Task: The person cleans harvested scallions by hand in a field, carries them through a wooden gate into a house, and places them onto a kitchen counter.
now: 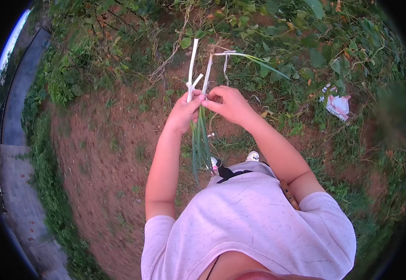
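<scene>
Pale shirt point(259, 219) near; left hand point(184, 112) and right hand point(231, 106) fingers pinch green onions point(207, 77) above brown dirt point(95, 149); gray path point(23, 191) left, leafy vines point(301, 51) far.

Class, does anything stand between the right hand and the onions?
Nothing visible does: the right hand has its fingers right at the onions, beside the left hand, which holds them.

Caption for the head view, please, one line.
Left hand holds green onions while right hand touches the bunch, above weedy soil.
</scene>
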Action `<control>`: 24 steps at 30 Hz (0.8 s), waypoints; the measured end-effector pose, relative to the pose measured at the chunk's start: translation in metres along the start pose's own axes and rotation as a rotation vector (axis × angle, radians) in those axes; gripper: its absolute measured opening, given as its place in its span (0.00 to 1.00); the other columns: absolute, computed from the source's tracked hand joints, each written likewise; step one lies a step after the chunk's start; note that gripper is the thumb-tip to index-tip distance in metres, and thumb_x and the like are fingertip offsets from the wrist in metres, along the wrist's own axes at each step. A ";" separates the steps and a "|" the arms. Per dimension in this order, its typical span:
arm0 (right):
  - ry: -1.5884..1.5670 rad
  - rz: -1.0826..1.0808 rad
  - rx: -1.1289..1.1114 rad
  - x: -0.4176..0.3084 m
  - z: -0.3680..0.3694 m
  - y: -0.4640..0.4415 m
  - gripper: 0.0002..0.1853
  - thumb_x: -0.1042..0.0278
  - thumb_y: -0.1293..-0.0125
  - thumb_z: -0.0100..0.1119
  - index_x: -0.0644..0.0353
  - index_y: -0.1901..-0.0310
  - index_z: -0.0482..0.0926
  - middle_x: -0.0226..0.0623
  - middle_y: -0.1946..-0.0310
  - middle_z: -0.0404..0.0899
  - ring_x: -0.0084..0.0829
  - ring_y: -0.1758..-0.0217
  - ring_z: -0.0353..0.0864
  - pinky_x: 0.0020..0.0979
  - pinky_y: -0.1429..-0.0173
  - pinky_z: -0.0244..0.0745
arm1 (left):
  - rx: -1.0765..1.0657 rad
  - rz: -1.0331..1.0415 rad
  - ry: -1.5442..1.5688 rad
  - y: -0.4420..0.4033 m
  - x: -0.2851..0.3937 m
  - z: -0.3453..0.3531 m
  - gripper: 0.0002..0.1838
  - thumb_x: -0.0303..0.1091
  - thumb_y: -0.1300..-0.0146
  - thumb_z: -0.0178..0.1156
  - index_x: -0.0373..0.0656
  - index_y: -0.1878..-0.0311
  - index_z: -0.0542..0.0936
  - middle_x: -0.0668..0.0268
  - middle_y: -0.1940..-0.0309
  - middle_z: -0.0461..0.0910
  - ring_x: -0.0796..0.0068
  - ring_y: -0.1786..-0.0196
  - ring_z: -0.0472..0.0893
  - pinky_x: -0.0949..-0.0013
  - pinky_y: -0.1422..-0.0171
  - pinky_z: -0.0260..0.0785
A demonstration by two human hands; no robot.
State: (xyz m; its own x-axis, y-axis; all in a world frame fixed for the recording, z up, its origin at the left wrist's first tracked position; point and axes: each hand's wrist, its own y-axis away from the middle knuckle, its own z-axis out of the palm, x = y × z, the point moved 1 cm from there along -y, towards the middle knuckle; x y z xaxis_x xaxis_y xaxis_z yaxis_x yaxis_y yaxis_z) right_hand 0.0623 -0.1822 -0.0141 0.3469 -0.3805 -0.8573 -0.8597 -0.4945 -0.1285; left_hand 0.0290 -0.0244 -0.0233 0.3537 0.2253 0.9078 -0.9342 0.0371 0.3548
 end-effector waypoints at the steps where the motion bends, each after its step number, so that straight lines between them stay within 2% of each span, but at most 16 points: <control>1: -0.137 0.008 0.009 0.001 0.001 0.001 0.14 0.59 0.50 0.62 0.64 0.73 0.77 0.39 0.76 0.77 0.36 0.70 0.77 0.33 0.65 0.70 | -0.036 0.007 -0.026 0.001 0.000 -0.001 0.13 0.37 0.41 0.55 0.42 0.56 0.72 0.74 0.76 0.72 0.90 0.85 0.59 0.83 0.84 0.48; 2: -0.137 0.010 0.011 0.003 0.002 0.001 0.14 0.59 0.50 0.62 0.64 0.73 0.77 0.39 0.76 0.77 0.36 0.70 0.77 0.33 0.65 0.70 | -0.070 0.015 -0.051 0.002 -0.001 -0.001 0.13 0.36 0.41 0.54 0.41 0.54 0.71 0.74 0.75 0.72 0.90 0.85 0.60 0.83 0.84 0.49; 4: -0.345 0.014 -0.132 0.008 0.004 0.000 0.09 0.67 0.47 0.60 0.64 0.70 0.76 0.32 0.76 0.77 0.20 0.75 0.73 0.23 0.69 0.69 | -0.090 -0.001 -0.044 0.009 0.005 0.002 0.14 0.37 0.41 0.54 0.41 0.53 0.71 0.73 0.75 0.73 0.90 0.85 0.60 0.83 0.83 0.49; 6: -0.289 -0.027 -0.118 0.008 0.005 -0.002 0.07 0.70 0.46 0.58 0.64 0.70 0.76 0.32 0.76 0.77 0.19 0.75 0.73 0.23 0.69 0.69 | -0.109 -0.013 -0.037 0.011 0.006 0.000 0.15 0.37 0.40 0.54 0.42 0.52 0.71 0.73 0.75 0.73 0.90 0.85 0.60 0.83 0.83 0.50; 8: -0.233 -0.069 -0.107 0.008 0.006 -0.005 0.05 0.73 0.45 0.57 0.65 0.70 0.76 0.31 0.76 0.77 0.18 0.75 0.74 0.22 0.69 0.69 | -0.152 -0.051 -0.083 0.011 0.005 -0.006 0.19 0.35 0.41 0.53 0.43 0.46 0.68 0.71 0.75 0.74 0.90 0.84 0.61 0.83 0.83 0.51; 10: -0.441 0.141 -0.184 0.010 0.008 -0.006 0.04 0.75 0.44 0.55 0.67 0.70 0.75 0.31 0.76 0.77 0.18 0.75 0.74 0.20 0.70 0.70 | -0.196 -0.059 -0.098 0.013 0.004 -0.010 0.21 0.34 0.41 0.53 0.43 0.44 0.66 0.70 0.75 0.75 0.89 0.84 0.62 0.83 0.82 0.51; 12: -0.459 0.130 -0.198 0.015 0.007 -0.008 0.05 0.74 0.45 0.55 0.67 0.70 0.74 0.32 0.77 0.77 0.19 0.76 0.75 0.21 0.70 0.71 | -0.241 -0.067 -0.111 0.015 0.005 -0.009 0.24 0.32 0.42 0.53 0.44 0.41 0.65 0.70 0.75 0.76 0.89 0.83 0.63 0.83 0.82 0.51; 15: -0.273 0.129 -0.028 0.016 0.000 -0.009 0.04 0.74 0.46 0.53 0.66 0.73 0.73 0.33 0.77 0.78 0.20 0.77 0.75 0.22 0.72 0.71 | -0.249 -0.020 -0.230 0.018 0.009 -0.004 0.27 0.30 0.45 0.53 0.46 0.39 0.63 0.69 0.75 0.77 0.88 0.81 0.66 0.82 0.81 0.53; 16: -0.273 0.127 -0.031 0.018 -0.002 -0.011 0.04 0.74 0.46 0.53 0.66 0.73 0.73 0.33 0.77 0.78 0.20 0.77 0.75 0.22 0.72 0.71 | -0.261 -0.030 -0.246 0.018 0.009 -0.004 0.27 0.30 0.45 0.53 0.43 0.40 0.63 0.68 0.74 0.77 0.88 0.79 0.67 0.83 0.81 0.52; 18: 0.165 -0.024 0.357 0.024 -0.012 -0.017 0.06 0.71 0.50 0.55 0.65 0.75 0.72 0.42 0.80 0.76 0.34 0.78 0.78 0.32 0.71 0.72 | -0.271 -0.041 -0.263 0.021 0.010 -0.005 0.26 0.30 0.46 0.52 0.40 0.41 0.63 0.67 0.73 0.77 0.88 0.78 0.69 0.84 0.82 0.52; 19: 0.177 0.013 0.415 0.032 -0.018 -0.019 0.06 0.70 0.48 0.53 0.64 0.76 0.71 0.45 0.79 0.76 0.41 0.76 0.77 0.35 0.70 0.72 | -0.265 -0.028 -0.269 0.022 0.011 -0.005 0.25 0.31 0.46 0.52 0.40 0.43 0.64 0.68 0.74 0.77 0.88 0.78 0.68 0.84 0.82 0.52; 22: 0.344 0.075 0.603 0.046 -0.045 -0.022 0.05 0.71 0.47 0.53 0.62 0.73 0.71 0.44 0.78 0.76 0.40 0.76 0.77 0.36 0.71 0.72 | -0.270 -0.039 -0.298 0.024 0.015 -0.007 0.21 0.31 0.46 0.53 0.41 0.47 0.68 0.70 0.74 0.78 0.88 0.78 0.69 0.83 0.81 0.54; 24: 0.303 0.238 0.620 0.050 -0.066 -0.022 0.04 0.71 0.47 0.53 0.61 0.71 0.70 0.41 0.77 0.75 0.40 0.75 0.77 0.37 0.70 0.72 | -0.281 -0.063 -0.319 0.026 0.018 -0.009 0.18 0.31 0.46 0.54 0.43 0.50 0.70 0.71 0.74 0.78 0.88 0.77 0.70 0.82 0.79 0.56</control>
State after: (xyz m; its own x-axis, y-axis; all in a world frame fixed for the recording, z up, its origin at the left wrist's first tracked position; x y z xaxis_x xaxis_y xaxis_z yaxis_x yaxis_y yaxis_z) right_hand 0.1230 -0.2418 -0.0213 0.1352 -0.6667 -0.7329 -0.9479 0.1283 -0.2915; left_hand 0.0109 -0.0108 -0.0003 0.3659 -0.0971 0.9256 -0.8711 0.3145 0.3773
